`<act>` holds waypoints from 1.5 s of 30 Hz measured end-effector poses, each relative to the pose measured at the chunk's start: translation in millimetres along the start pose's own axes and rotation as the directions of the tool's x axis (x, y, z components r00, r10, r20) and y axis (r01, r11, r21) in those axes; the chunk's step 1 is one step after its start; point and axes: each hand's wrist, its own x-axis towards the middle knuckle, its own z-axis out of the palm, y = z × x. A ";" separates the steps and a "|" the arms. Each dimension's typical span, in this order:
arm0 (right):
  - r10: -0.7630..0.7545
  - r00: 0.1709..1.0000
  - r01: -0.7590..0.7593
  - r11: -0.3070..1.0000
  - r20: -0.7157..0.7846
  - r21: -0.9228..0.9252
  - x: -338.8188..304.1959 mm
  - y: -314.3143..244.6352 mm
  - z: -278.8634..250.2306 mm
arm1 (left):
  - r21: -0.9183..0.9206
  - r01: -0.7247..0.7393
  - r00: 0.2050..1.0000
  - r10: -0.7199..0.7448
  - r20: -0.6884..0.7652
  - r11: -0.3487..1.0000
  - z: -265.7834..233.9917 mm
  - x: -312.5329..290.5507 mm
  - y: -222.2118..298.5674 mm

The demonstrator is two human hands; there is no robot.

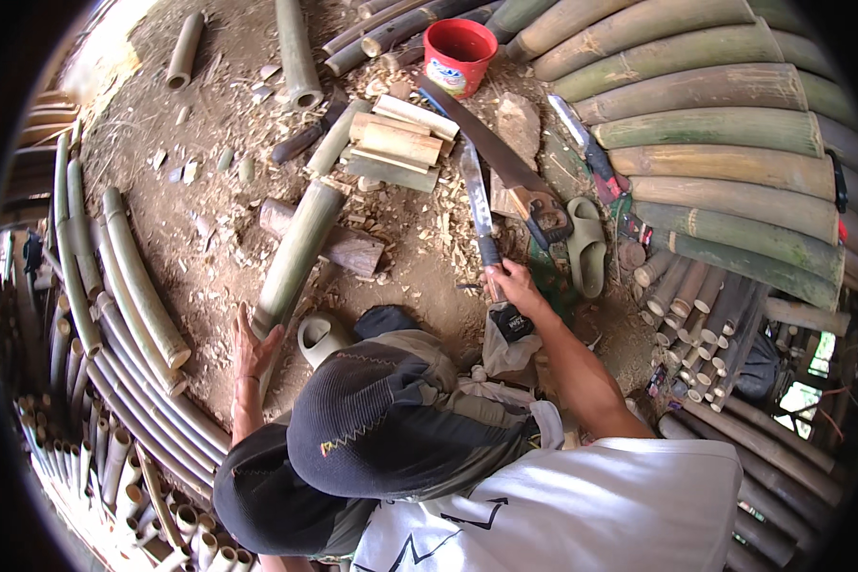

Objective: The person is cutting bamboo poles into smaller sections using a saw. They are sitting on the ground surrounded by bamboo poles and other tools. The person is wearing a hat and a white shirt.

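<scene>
My left hand [255, 351] holds the near end of a thick green bamboo pole [300, 250], its thumb and fingers spread about the side. The pole slants away from me and its upper part rests across a short wooden log [351, 250]. My right hand [515, 290] is wrapped round the dark handle of a machete [475, 183]. Its long blade points away from me, to the right of the pole and apart from it. Beyond the log lies a small stack of split bamboo pieces [398, 141].
A handsaw [491, 143] and a green clog [586, 250] lie right of the machete. A red bucket [459, 59] stands at the back. Bamboo poles are piled at the right [715, 129] and left [141, 272]. Shavings litter the dirt floor [214, 205].
</scene>
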 end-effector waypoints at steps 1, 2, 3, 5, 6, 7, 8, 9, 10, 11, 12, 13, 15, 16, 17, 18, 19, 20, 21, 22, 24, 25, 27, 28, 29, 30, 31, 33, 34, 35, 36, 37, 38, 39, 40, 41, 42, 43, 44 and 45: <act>-0.098 0.993 0.088 0.985 -0.059 -0.148 0.6 8.3 -7.6 | 0.025 0.047 0.999 -0.047 0.014 0.999 -6.0 -9.9 10.7; -0.205 0.973 0.167 0.940 -0.102 -0.298 0.0 16.2 -18.0 | 0.083 0.080 0.995 -0.084 0.051 0.993 -0.1 -17.7 11.9; -0.342 0.927 0.224 0.835 -0.154 -0.502 -5.0 18.3 -18.0 | 0.151 0.125 0.989 -0.136 0.065 0.981 -5.8 -27.1 4.7; -0.413 0.911 0.268 0.613 -0.012 -0.743 -29.9 11.6 -10.8 | 0.258 0.192 0.972 -0.220 0.085 0.947 -23.7 -46.2 2.4; -0.336 0.928 0.328 0.519 0.164 -0.789 -50.6 -1.1 0.2 | 0.358 0.204 0.974 -0.226 0.021 0.911 -25.5 -57.7 -36.4; -0.338 0.924 0.313 0.401 0.178 -0.861 -60.7 52.6 -35.6 | 0.220 0.195 0.965 -0.227 0.133 0.956 8.2 -40.3 -5.8; -0.358 0.918 0.319 0.413 0.170 -0.853 -72.5 53.6 -10.6 | 0.247 0.262 0.953 -0.291 0.087 0.933 -8.5 -49.3 -14.8; -0.376 0.913 0.316 0.411 0.157 -0.855 -81.8 49.2 6.6 | 0.219 0.251 0.959 -0.272 0.074 0.943 -18.9 -55.7 -34.0; -0.408 0.900 0.330 0.403 0.155 -0.854 -80.4 58.7 7.7 | 0.225 0.205 0.972 -0.225 0.069 0.953 -21.0 -53.4 -31.9; -0.419 0.900 0.294 0.378 0.121 -0.878 -79.2 72.3 -9.7 | 0.197 0.173 0.974 -0.198 0.112 0.965 1.9 -39.0 -19.8; -0.366 0.923 0.320 0.554 0.120 -0.769 -77.2 59.6 11.3 | 0.242 0.219 0.965 -0.247 0.089 0.945 -24.2 -56.3 -35.5; -0.263 0.964 0.218 0.688 0.043 -0.692 -87.2 53.6 -8.4 | 0.203 0.210 0.964 -0.237 0.118 0.956 -0.3 -43.6 -19.8; -0.116 0.986 0.164 0.477 0.123 -0.863 -97.2 23.0 -25.4 | 0.304 0.220 0.974 -0.226 -0.018 0.927 17.2 -49.5 -7.2; -0.019 0.956 0.221 0.699 0.292 -0.680 -112.1 -15.0 -35.9 | 0.259 0.195 0.981 -0.185 -0.065 0.946 13.3 -56.7 5.5; 0.022 0.902 0.191 0.876 0.431 -0.444 -108.4 -32.6 -34.4 | 0.217 0.133 0.979 -0.094 -0.183 0.967 -7.4 -74.0 13.5; 0.071 0.840 0.059 0.973 0.537 -0.222 -104.9 -47.6 -39.4 | 0.085 0.057 0.970 -0.036 -0.239 0.995 -16.1 -83.9 33.1; 0.128 0.825 -0.137 0.990 0.550 -0.026 -97.8 -36.6 -61.4 | -0.138 0.005 0.980 -0.032 -0.197 0.990 -19.5 -85.7 65.6; 0.180 0.784 -0.336 0.928 0.594 0.162 -91.5 -35.4 -63.7 | -0.310 -0.117 0.985 0.069 -0.160 0.943 -11.0 -88.7 71.6; 0.165 0.782 -0.396 0.876 0.601 0.275 -84.0 -44.0 -59.5 | -0.699 0.049 0.983 0.089 0.159 0.713 -18.6 -83.2 96.3; 0.148 0.770 -0.456 0.808 0.621 0.373 -75.9 -59.1 -46.1 | -0.873 0.326 0.886 0.204 0.416 0.362 -14.0 -80.2 104.1; -0.040 0.690 -0.283 0.904 0.723 0.320 -75.0 -119.9 6.4 | -0.873 0.447 0.829 0.278 0.486 0.195 -9.6 -76.5 131.2; -0.011 0.693 -0.197 0.959 0.721 0.203 -58.0 -131.1 26.8 | -0.880 0.466 0.832 0.293 0.471 0.093 2.3 -70.7 136.3; -0.149 0.578 0.246 0.969 0.802 0.002 -87.6 -219.8 113.3 | -0.886 0.464 0.857 0.267 0.441 -0.024 9.8 -64.0 144.8; -0.225 0.495 0.541 0.835 0.839 -0.095 -80.1 -236.6 142.1 | -0.891 0.448 0.878 0.225 0.423 -0.076 14.8 -61.9 140.7; -0.302 0.430 0.711 0.694 0.851 -0.113 -81.1 -249.8 167.9 | -0.888 0.437 0.896 0.152 0.417 -0.143 22.4 -60.5 128.2; -0.367 0.354 0.849 0.513 0.860 -0.131 -82.0 -261.1 185.4 | -0.884 0.417 0.909 0.090 0.407 -0.211 21.5 -59.0 122.0; -0.374 0.318 0.884 0.450 0.871 -0.129 -81.5 -265.9 199.0 | -0.848 0.422 0.906 0.104 0.411 -0.321 20.0 -63.2 108.5; -0.378 0.238 0.940 0.322 0.895 -0.114 -83.2 -270.4 223.2 | -0.853 0.344 0.939 0.115 0.325 -0.392 20.6 -72.9 92.0; -0.380 0.219 0.965 0.221 0.898 -0.142 -86.5 -273.8 231.6 | -0.852 0.305 0.952 0.115 0.283 -0.426 21.8 -80.0 83.2; -0.383 0.199 0.979 0.117 0.902 -0.167 -91.4 -278.6 237.4 | -0.868 0.218 0.971 0.011 0.238 -0.447 22.9 -88.0 73.0; -0.387 0.177 0.983 0.021 0.905 -0.183 -95.8 -277.9 247.3 | -0.881 0.134 0.975 -0.098 0.199 -0.454 22.2 -99.9 58.9; -0.453 0.196 0.965 -0.068 0.870 -0.253 -83.7 -280.4 246.3 | -0.889 0.052 0.970 -0.189 0.153 -0.455 21.4 -107.4 47.8; -0.487 0.250 0.926 -0.132 0.837 -0.353 -67.3 -285.0 241.4 | -0.893 -0.027 0.955 -0.275 0.109 -0.449 20.5 -115.9 34.8; -0.493 0.293 0.891 -0.171 0.819 -0.421 -48.2 -292.6 232.5 | -0.889 -0.090 0.880 -0.454 0.140 -0.449 14.8 -128.2 14.4; -0.515 0.337 0.858 -0.175 0.788 -0.482 -40.2 -304.2 223.9 | -0.886 -0.152 0.772 -0.613 0.170 -0.437 9.1 -142.7 -9.9; -0.559 0.236 0.862 -0.257 0.795 -0.437 -27.0 -315.1 216.0 | -0.890 -0.251 0.603 -0.781 0.163 -0.379 23.5 -154.2 -44.2; -0.581 0.241 0.858 -0.246 0.777 -0.451 -24.1 -326.4 207.8 | -0.919 -0.282 0.456 -0.881 0.124 -0.275 28.2 -163.8 -64.9; -0.584 0.253 0.855 -0.238 0.771 -0.460 -21.8 -336.2 206.7 | -0.955 -0.241 0.333 -0.939 0.088 -0.175 40.8 -177.5 -96.5; -0.587 0.275 0.845 -0.229 0.761 -0.483 -15.4 -342.7 203.1 | -0.964 -0.251 0.174 -0.984 0.043 -0.087 44.5 -177.2 -109.3; -0.592 0.280 0.838 -0.233 0.756 -0.493 -3.7 -347.0 196.6 | -0.970 -0.225 0.149 -0.987 0.056 -0.089 44.8 -172.0 -113.0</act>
